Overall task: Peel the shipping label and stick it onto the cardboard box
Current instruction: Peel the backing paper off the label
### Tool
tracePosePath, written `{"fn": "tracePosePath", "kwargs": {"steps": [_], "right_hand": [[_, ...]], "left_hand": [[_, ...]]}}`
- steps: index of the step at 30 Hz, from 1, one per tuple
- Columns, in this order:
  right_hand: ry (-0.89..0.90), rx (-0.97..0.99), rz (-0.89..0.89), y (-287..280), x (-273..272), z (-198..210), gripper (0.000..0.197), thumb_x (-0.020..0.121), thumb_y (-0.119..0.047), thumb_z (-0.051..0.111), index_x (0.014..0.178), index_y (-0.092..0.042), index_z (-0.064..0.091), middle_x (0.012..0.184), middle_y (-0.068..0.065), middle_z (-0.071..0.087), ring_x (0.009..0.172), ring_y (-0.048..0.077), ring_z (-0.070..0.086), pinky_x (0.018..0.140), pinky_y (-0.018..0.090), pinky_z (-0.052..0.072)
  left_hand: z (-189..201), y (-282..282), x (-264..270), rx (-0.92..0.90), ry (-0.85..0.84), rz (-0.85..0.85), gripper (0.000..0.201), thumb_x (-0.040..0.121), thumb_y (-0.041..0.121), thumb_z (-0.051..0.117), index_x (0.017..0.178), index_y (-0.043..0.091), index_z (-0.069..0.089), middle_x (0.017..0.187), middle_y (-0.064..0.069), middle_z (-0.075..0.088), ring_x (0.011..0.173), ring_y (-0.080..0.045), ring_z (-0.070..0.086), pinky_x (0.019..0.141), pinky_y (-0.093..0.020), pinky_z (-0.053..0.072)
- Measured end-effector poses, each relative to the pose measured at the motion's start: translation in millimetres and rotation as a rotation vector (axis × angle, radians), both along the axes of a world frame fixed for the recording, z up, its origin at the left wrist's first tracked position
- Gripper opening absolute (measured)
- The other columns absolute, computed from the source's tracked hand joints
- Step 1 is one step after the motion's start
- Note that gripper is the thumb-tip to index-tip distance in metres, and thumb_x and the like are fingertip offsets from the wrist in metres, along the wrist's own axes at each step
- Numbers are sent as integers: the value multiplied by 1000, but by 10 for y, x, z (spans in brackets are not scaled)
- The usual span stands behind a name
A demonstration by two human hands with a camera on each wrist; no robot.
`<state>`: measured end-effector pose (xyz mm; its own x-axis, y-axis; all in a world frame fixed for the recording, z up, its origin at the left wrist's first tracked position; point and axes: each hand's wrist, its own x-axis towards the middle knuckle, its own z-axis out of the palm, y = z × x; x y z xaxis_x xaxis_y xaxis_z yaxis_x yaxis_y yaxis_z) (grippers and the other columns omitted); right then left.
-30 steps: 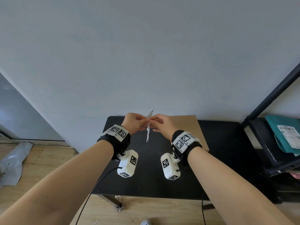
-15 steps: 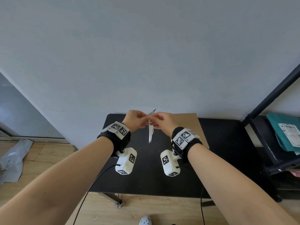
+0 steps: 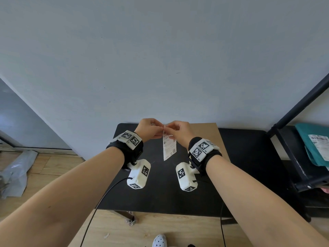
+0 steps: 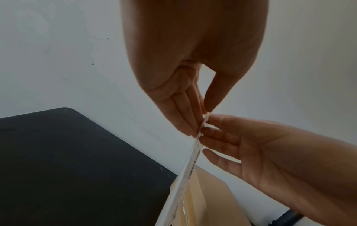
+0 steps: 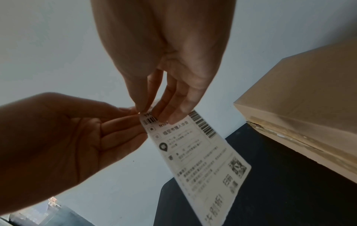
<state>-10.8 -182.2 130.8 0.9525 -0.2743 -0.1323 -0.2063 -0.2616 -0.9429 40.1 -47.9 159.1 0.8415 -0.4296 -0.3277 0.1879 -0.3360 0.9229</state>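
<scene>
A white shipping label (image 3: 169, 147) hangs in the air above the black table (image 3: 160, 193), its printed face toward me. My left hand (image 3: 151, 129) and right hand (image 3: 178, 131) both pinch its top edge, fingertips almost meeting. In the right wrist view the label (image 5: 197, 152) shows barcodes and a QR code, with thumb and fingers of the right hand (image 5: 152, 107) on its top corner. The left wrist view sees the label (image 4: 191, 165) edge-on. The brown cardboard box (image 3: 210, 132) stands on the table behind my right hand, against the wall, also visible as box (image 5: 301, 110).
A black metal shelf (image 3: 292, 157) stands to the right, holding a teal parcel (image 3: 313, 139) with its own label. Grey plastic wrap (image 3: 16, 172) lies on the wooden floor at left. A grey wall rises right behind the table.
The label has turned from edge-on to facing me and hangs lower and longer. Both hands stayed together at its top edge, shifting slightly away from me.
</scene>
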Motion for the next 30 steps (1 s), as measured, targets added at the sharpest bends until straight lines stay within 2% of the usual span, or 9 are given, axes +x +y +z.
{"fn": "tracePosePath", "kwargs": {"steps": [6,8,10,13,16,22,26,28,30], "right_hand": [[1,43,-8,-22,-16,46,12,89,-12,60,95,-3,65,87,9,62,87,21,61,71,25,55],[-17,39,4,-32,-35,52,16,88,-10,61,98,1,66,90,9,64,87,19,62,71,23,56],[-30,39,22,-41,-48,48,16,86,-8,64,98,2,67,91,10,66,88,20,64,77,28,58],[-28,22,23,-55,-63,36,18,83,-8,68,99,0,67,98,15,69,91,22,66,86,34,56],[-26,6,12,-74,-61,14,17,80,-9,72,96,-3,68,102,15,71,95,23,68,88,34,56],[-15,1,-7,-87,-75,16,13,80,-14,73,91,-8,68,91,9,71,84,17,68,79,29,56],[-21,-12,-4,-64,-85,34,15,84,-19,68,94,-9,71,90,6,71,75,4,62,75,21,48],[-15,3,3,-49,-86,57,17,86,-19,65,95,-6,72,88,8,70,78,13,64,81,32,55],[-6,26,9,-42,-87,78,18,88,-18,63,97,-4,71,92,17,72,88,29,69,87,41,57]], "left_hand": [[-5,-11,-6,-16,11,1,6,85,9,66,83,7,61,84,-10,70,80,-17,70,78,-26,58],[-12,-20,0,-32,19,17,13,87,16,65,89,3,62,92,-16,72,88,-23,71,81,-29,57],[-24,-27,4,-38,20,40,19,89,17,63,95,-1,62,97,-20,71,91,-27,71,81,-29,58],[-37,-44,3,-39,15,64,25,88,16,64,100,-6,63,96,-20,70,85,-24,71,78,-27,59],[-38,-63,-3,-32,1,66,19,87,14,65,94,-4,64,93,-20,70,81,-22,70,75,-26,59],[-34,-71,-13,0,-53,16,10,89,9,60,82,3,64,79,-10,69,69,-12,69,70,-21,58],[-54,-49,-16,3,-94,-9,15,91,9,58,93,-4,67,80,-10,67,73,-12,67,67,-17,57],[-65,-39,-17,8,-118,-13,20,91,9,58,97,-8,66,78,-9,66,74,-12,65,67,-15,56],[-72,-36,-19,16,-137,-17,21,90,10,59,97,-8,67,76,-6,65,73,-10,64,68,-14,55]]}}
